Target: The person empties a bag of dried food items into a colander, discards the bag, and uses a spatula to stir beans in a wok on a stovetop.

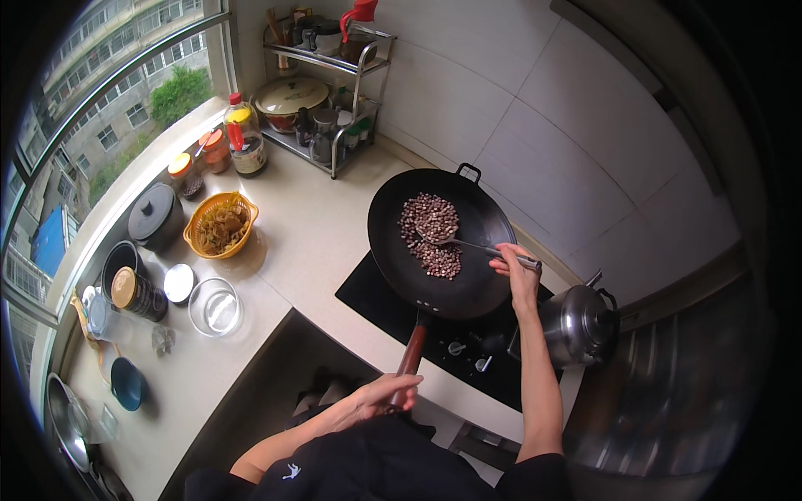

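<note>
A black wok (485, 210) rests over the black cooktop (369, 285), its small loop handle towards the tiled wall. Reddish-brown nuts or beans, perhaps peanuts (443, 262), lie in a heap left of the wok's middle. My right hand (519, 269) grips the grey handle of a metal ladle (471, 244). The ladle's bowl is down among the heap and looks filled with it. Close to my body, my left hand (390, 393) is wrapped around the end of the wok's reddish-brown wooden handle (411, 354).
A metal kettle (578, 325) stands beside my right forearm. To the left, the counter holds an orange basket of dried food (222, 225), a clear glass bowl (215, 307), a blue cup (126, 383) and a lidded black pot (153, 216). A metal rack (358, 81) stands behind.
</note>
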`<state>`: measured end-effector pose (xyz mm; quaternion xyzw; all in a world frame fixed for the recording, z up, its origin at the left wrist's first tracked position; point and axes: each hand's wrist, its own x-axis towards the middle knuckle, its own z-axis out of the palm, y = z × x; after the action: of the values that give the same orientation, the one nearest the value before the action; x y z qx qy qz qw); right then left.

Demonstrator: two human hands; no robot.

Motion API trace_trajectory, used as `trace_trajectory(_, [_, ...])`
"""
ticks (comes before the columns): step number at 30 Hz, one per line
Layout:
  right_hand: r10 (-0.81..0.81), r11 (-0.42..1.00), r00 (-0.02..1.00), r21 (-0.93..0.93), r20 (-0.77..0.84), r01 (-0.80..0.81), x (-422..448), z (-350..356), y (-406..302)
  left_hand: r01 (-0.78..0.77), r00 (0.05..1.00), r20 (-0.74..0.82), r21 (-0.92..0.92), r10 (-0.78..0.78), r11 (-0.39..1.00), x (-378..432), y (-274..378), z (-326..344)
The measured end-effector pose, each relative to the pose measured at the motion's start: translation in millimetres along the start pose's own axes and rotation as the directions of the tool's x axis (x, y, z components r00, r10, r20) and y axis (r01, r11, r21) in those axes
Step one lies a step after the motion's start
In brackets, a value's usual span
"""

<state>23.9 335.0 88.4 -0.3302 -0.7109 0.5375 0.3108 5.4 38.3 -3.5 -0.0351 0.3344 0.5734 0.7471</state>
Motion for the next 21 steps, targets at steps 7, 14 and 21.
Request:
trace_trajectory(7, [0.062,0.916,0.996,-0.4,0.063,-0.032,-11.6,-48.8,-94.2,0.003,1.0,0.006,0.004,-0.003,1.0,1.5,-1.5,-2.3])
trace_trajectory(14, [0.179,0.932,0.98,-0.333,0.082,-0.142,-18.7,-44.5,-87.0,-0.011,1.0,-0.009,-0.018,0.011,1.0,-0.4,-1.8,-1.1])
trace_trajectory(21, [-0.088,0.993,0.996,-0.079,-0.019,0.086,-22.0,-1.4,9.3,0.022,1.0,-0.017,-0.019,-0.023,1.0,-1.5,0.6,3.2])
